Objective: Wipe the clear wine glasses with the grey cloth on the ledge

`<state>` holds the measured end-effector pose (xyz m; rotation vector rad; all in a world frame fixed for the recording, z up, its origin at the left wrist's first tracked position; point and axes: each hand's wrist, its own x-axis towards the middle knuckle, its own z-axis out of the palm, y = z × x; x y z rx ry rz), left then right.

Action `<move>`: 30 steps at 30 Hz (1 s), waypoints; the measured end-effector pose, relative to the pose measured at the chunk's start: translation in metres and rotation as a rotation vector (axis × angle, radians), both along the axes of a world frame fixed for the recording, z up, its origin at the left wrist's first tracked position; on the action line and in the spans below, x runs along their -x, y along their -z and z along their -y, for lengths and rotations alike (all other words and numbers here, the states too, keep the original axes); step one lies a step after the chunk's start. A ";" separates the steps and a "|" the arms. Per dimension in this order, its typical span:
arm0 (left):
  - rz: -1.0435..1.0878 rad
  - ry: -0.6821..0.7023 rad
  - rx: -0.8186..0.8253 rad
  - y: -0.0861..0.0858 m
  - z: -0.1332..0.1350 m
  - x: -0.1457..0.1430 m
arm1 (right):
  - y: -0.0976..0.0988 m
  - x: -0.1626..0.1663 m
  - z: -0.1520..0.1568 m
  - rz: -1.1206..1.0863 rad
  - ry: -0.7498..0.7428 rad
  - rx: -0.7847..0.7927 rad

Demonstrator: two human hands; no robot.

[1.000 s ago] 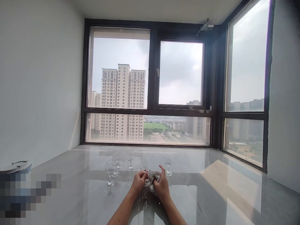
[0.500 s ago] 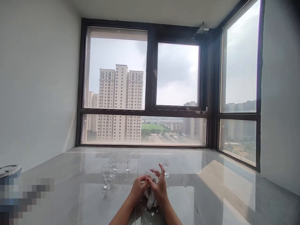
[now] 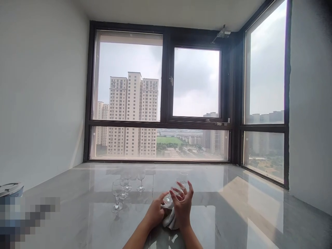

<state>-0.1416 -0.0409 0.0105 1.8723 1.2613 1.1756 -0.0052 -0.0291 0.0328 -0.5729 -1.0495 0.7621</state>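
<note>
Between my hands, above the grey surface, is a clear wine glass, tilted and partly hidden by fingers. My right hand curls round it, with its upper fingers raised and bent. My left hand is closed at the other side of the glass, gripping a bunched white cloth that hangs below both hands. Just beyond my right fingers stands another wine glass, its lower part hidden behind them.
Several stemmed glasses stand upright in a group to the left on the glossy grey surface. A lidded container sits at the far left edge. Dark-framed windows border the back and right.
My right hand has shifted right and turned, and the glass between my hands now shows more clearly. My left hand has moved slightly right. The standing glasses have stayed put.
</note>
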 end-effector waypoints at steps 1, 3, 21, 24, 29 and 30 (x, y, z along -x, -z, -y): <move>-0.007 -0.028 -0.021 0.001 -0.001 0.000 | -0.001 -0.001 0.001 -0.006 0.017 -0.001; -0.032 -0.125 -0.080 0.002 -0.003 0.002 | -0.004 -0.004 0.001 -0.037 0.072 -0.002; -0.401 -0.486 -0.497 -0.025 0.029 0.034 | 0.013 -0.029 -0.030 0.266 0.589 0.196; -0.345 -0.602 -0.530 -0.028 0.031 0.041 | 0.015 -0.030 -0.034 0.280 0.564 0.204; -0.205 -1.189 -0.683 -0.032 0.028 0.053 | 0.021 -0.029 -0.040 0.278 0.547 0.223; -0.185 -1.283 -0.700 -0.033 0.028 0.055 | 0.022 -0.029 -0.041 0.270 0.553 0.235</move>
